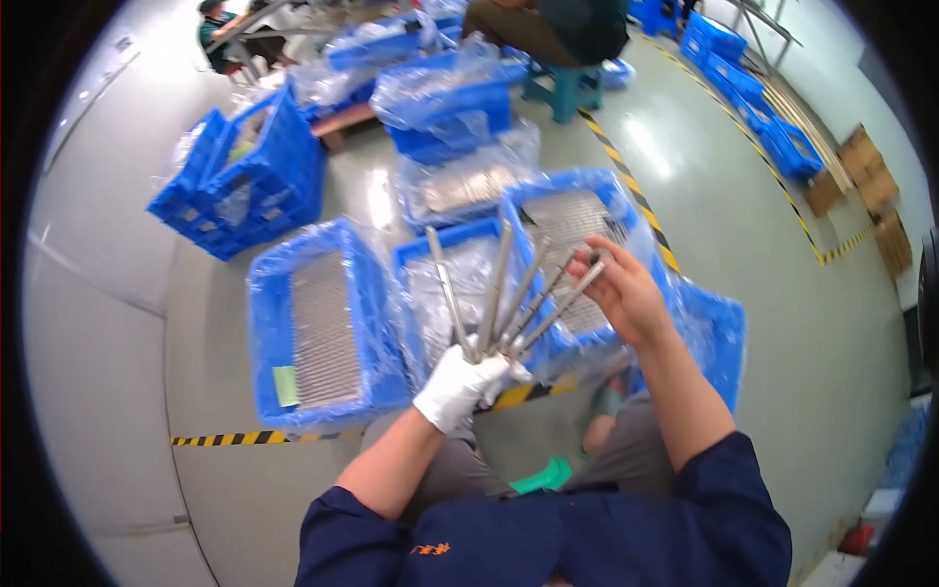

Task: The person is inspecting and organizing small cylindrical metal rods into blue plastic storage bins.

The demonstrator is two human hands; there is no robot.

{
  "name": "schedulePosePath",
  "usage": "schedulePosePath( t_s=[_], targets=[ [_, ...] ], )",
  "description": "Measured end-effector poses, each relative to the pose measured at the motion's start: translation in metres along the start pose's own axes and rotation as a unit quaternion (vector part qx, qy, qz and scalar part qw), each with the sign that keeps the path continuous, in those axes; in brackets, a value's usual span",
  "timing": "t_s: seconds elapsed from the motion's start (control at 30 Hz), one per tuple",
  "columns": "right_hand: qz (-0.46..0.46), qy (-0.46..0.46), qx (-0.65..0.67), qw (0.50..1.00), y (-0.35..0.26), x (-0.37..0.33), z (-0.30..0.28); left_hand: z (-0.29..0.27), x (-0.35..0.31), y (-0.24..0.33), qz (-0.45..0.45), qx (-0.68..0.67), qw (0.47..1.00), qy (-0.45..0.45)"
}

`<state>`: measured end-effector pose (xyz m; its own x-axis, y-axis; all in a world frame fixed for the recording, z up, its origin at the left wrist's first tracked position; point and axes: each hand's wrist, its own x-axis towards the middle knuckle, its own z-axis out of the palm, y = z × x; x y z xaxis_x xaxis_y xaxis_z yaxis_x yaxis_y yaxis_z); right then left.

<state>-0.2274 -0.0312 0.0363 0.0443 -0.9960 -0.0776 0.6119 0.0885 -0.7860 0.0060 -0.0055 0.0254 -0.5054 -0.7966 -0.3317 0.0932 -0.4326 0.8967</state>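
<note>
My left hand (467, 383), in a white glove, is closed round the lower ends of several silver metal rods (495, 293). They fan out upward over the blue crates. My bare right hand (626, 290) has its fingers curled at the upper end of the rightmost rod (559, 315). A small dark grey spot shows between thumb and fingers there; what it is I cannot make out. Below the rods stands a blue crate (399, 256) lined with clear plastic. The crate at right (626, 201) holds rows of similar slim metal pieces (567, 210).
At left, another lined blue crate (262, 323) holds rows of metal pieces and a pale green slip (285, 385). Stacked blue crates (264, 186) stand behind it. A person sits on a teal stool (564, 90) at the back. Yellow-black tape (626, 181) marks the floor.
</note>
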Motion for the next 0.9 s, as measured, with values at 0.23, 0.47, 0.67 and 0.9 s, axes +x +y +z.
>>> schedulePosePath(
  t_s=[0.23,0.47,0.67,0.9],
  targets=[
    [-0.016,-0.035,0.013,0.999,-0.014,-0.01,-0.007,0.003,0.007,-0.004,-0.027,-0.004,1.0,-0.011],
    [-0.151,0.024,-0.254,0.955,-0.003,-0.02,0.01,0.005,0.003,-0.005,-0.059,-0.014,0.998,-0.02],
    [-0.261,0.08,-0.344,0.898,0.008,-0.02,0.018,0.007,0.002,-0.009,-0.048,-0.02,0.999,-0.011],
    [-0.258,0.08,-0.374,0.887,0.01,-0.019,0.016,0.01,-0.001,-0.009,-0.044,-0.023,0.999,-0.015]
  ],
)
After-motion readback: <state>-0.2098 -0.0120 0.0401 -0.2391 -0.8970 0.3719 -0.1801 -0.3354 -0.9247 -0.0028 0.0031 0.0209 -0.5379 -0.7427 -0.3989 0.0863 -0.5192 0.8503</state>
